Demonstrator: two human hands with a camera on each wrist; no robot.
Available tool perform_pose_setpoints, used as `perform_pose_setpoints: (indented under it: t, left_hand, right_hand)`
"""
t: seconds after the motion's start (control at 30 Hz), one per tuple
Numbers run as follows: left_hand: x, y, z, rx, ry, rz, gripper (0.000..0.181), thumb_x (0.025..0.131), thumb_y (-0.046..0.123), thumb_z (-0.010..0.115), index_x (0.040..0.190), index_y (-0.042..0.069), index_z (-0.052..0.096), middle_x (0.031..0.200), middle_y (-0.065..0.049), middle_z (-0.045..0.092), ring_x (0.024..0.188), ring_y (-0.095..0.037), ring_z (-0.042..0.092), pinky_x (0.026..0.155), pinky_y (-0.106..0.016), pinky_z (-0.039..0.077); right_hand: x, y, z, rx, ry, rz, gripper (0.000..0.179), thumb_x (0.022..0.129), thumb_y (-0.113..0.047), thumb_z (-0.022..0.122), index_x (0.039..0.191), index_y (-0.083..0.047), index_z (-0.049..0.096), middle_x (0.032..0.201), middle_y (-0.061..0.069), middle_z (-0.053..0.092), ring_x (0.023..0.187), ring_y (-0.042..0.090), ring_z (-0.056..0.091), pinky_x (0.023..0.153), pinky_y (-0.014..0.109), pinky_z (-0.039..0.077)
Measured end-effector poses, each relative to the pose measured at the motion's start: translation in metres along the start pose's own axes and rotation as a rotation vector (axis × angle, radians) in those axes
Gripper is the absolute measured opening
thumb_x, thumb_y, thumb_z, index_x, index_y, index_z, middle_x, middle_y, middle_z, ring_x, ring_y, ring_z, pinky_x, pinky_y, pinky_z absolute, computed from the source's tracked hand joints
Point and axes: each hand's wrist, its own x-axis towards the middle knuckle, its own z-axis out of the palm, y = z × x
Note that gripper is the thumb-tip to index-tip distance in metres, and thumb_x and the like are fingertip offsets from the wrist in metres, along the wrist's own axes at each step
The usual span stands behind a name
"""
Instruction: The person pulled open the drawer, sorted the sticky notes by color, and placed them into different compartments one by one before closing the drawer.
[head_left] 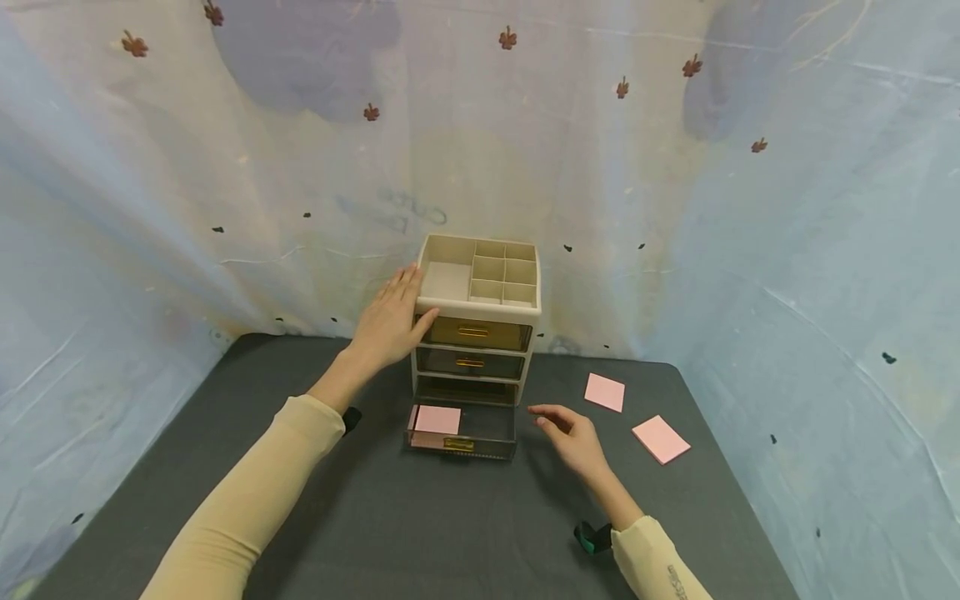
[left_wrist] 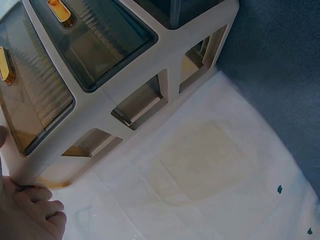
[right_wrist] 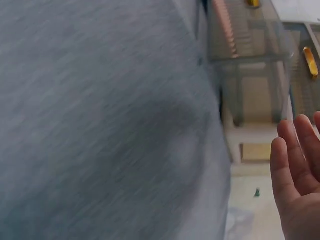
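Observation:
A cream desktop drawer organizer (head_left: pixel 477 307) stands upright at the back of the table, its lowest drawer (head_left: pixel 487 427) pulled out. Inside that clear drawer, on its left side, lies a pink sticky-note pad (head_left: pixel 438 419). My left hand (head_left: pixel 390 323) rests against the organizer's upper left side, fingers extended along it and thumb at the front edge. The left wrist view shows the fingers (left_wrist: pixel 37 200) beside the top corner. Just right of the open drawer, my right hand (head_left: pixel 573 437) hovers with nothing in it, its fingers loosely bent.
Two more pink sticky-note pads, one farther back (head_left: pixel 604 392) and one nearer (head_left: pixel 661 439), lie on the dark grey tablecloth (head_left: pixel 420 525) to the right. The organizer's two upper drawers are closed. A patterned curtain (head_left: pixel 480 150) hangs behind and around the table.

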Motion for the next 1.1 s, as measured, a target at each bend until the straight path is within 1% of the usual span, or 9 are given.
perform_pose_setpoints:
  t: [0.13,0.2,0.33,0.4,0.47,0.53,0.63,0.9,1.1]
  left_hand:
    - [0.0,-0.001,0.001,0.001,-0.007,-0.002,0.08,0.11,0.05,0.044,0.166,0.0,0.015,0.173,-0.018,0.01,0.159,-0.038,0.014,0.128,-0.053,0.017]
    - [0.0,-0.001,0.0,0.001,-0.004,-0.004,0.081,0.11,0.051,0.043,0.166,0.0,0.014,0.173,-0.019,0.011,0.159,-0.038,0.014,0.128,-0.053,0.017]
    - [0.0,-0.002,0.0,-0.003,0.001,-0.003,0.081,0.11,0.051,0.044,0.166,0.0,0.015,0.173,-0.019,0.012,0.159,-0.038,0.014,0.128,-0.053,0.017]
    - [-0.001,-0.002,0.0,-0.006,-0.001,-0.005,0.081,0.11,0.051,0.043,0.166,0.0,0.014,0.173,-0.019,0.011,0.159,-0.037,0.013,0.128,-0.053,0.017]
    - [-0.001,-0.002,-0.001,-0.012,-0.006,-0.007,0.081,0.11,0.051,0.043,0.166,0.001,0.014,0.173,-0.018,0.01,0.16,-0.037,0.012,0.128,-0.053,0.016]
    - [-0.001,-0.002,-0.001,-0.012,-0.006,-0.009,0.081,0.11,0.051,0.043,0.166,0.001,0.014,0.173,-0.018,0.011,0.16,-0.037,0.013,0.128,-0.053,0.016]
    - [-0.001,-0.001,-0.001,-0.014,-0.005,-0.01,0.081,0.11,0.051,0.044,0.166,0.001,0.014,0.173,-0.018,0.011,0.16,-0.037,0.013,0.129,-0.053,0.015]
    - [0.0,0.0,0.0,-0.003,-0.004,-0.008,0.08,0.11,0.05,0.045,0.166,0.001,0.015,0.173,-0.019,0.012,0.16,-0.036,0.012,0.128,-0.053,0.016]
    - [0.0,0.001,0.0,-0.004,-0.003,-0.004,0.08,0.11,0.049,0.045,0.166,0.0,0.015,0.172,-0.019,0.013,0.159,-0.037,0.014,0.128,-0.054,0.018]
  right_hand:
    - [-0.009,0.008,-0.008,-0.035,0.038,0.019,0.02,0.101,-0.002,0.067,0.119,-0.002,0.076,0.118,0.014,0.076,0.107,0.031,0.073,0.086,0.018,0.056]
    - [-0.013,0.007,-0.013,-0.068,0.063,0.027,0.02,0.1,0.0,0.067,0.118,0.0,0.076,0.117,0.016,0.076,0.105,0.029,0.073,0.084,0.017,0.056]
    - [-0.023,-0.009,-0.023,-0.124,0.085,0.051,0.02,0.099,0.003,0.066,0.117,0.003,0.076,0.116,0.021,0.075,0.099,0.022,0.072,0.081,0.017,0.055]
    - [-0.027,-0.013,-0.03,-0.152,0.088,0.054,0.02,0.099,0.002,0.066,0.117,0.005,0.075,0.115,0.022,0.075,0.096,0.016,0.07,0.079,0.017,0.054]
    - [-0.029,-0.003,-0.036,-0.173,0.095,0.06,0.02,0.1,-0.001,0.067,0.118,0.003,0.075,0.117,0.02,0.075,0.096,0.011,0.069,0.08,0.017,0.054]
    - [-0.029,0.012,-0.042,-0.182,0.108,0.074,0.021,0.1,-0.004,0.068,0.119,-0.001,0.076,0.118,0.016,0.075,0.098,0.007,0.068,0.082,0.016,0.054]
    - [-0.028,0.034,-0.051,-0.199,0.131,0.093,0.021,0.101,-0.007,0.069,0.12,-0.006,0.077,0.119,0.011,0.076,0.103,0.005,0.068,0.085,0.015,0.053]
    - [-0.033,0.045,-0.075,-0.267,0.174,0.113,0.022,0.1,-0.006,0.069,0.12,-0.005,0.077,0.117,0.013,0.076,0.098,0.0,0.067,0.081,0.011,0.051]
    - [-0.036,0.05,-0.095,-0.318,0.198,0.089,0.021,0.1,-0.005,0.068,0.119,-0.002,0.077,0.115,0.017,0.076,0.093,-0.005,0.064,0.078,0.007,0.048]
